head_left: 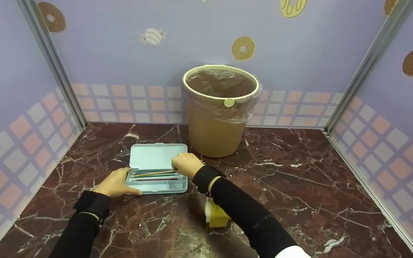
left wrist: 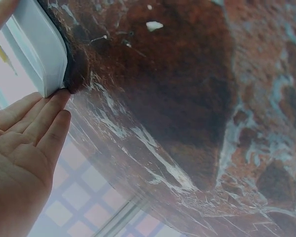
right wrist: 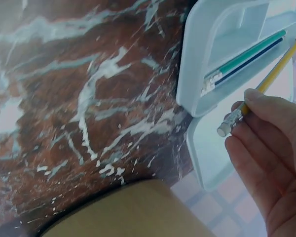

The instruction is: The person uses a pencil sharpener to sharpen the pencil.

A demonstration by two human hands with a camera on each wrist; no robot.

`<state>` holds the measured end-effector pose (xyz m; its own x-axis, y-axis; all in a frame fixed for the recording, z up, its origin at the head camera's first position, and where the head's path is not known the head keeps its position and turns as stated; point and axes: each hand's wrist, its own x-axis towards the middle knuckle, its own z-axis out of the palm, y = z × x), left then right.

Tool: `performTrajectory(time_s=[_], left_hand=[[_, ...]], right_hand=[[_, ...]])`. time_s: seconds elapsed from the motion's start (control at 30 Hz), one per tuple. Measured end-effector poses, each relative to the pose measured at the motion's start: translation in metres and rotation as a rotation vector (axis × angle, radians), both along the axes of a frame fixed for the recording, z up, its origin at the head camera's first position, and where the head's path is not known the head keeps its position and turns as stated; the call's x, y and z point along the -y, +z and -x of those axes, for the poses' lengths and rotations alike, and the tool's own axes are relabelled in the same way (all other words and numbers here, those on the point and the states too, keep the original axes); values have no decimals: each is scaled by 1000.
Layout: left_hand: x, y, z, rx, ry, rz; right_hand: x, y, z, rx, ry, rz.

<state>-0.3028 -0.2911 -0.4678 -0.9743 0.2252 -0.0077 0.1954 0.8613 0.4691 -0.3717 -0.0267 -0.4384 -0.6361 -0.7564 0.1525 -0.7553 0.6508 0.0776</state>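
A light blue pencil case [head_left: 158, 154] lies unfolded on the table, lid to the back. My left hand [head_left: 115, 184] holds its left end, with the thumb along the front corner and fingertips at the hinge side; in the left wrist view, fingers [left wrist: 49, 116] touch the white-looking rim. My right hand [head_left: 188, 164] pinches a yellow pencil [right wrist: 274, 75] between thumb and fingers near its eraser end, the pencil slanting over the case. Below it, a green pencil [right wrist: 251, 53] and a dark blue pencil [right wrist: 254, 60] lie in the long compartment.
A tan bin [head_left: 215, 132] with a clear plastic liner stands right behind the case. A yellow and white object [head_left: 218, 218] sits partly under the right sleeve. Small white crumbs dot the marbled table [head_left: 299, 200]. Patterned walls [head_left: 120, 64] enclose the back and sides.
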Motion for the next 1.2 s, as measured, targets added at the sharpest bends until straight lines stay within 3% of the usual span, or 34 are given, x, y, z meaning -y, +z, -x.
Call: performTrajectory(time_s=[0.4, 0.6, 1.2], left_hand=[[-1, 2, -1, 10, 7, 6], [-1, 2, -1, -2, -3, 5], [0, 3, 0, 9, 7, 16]], right_hand=[[12, -17, 1, -93, -20, -6], [11, -26, 2, -89, -43, -24], [14, -31, 0, -100, -72, -74]])
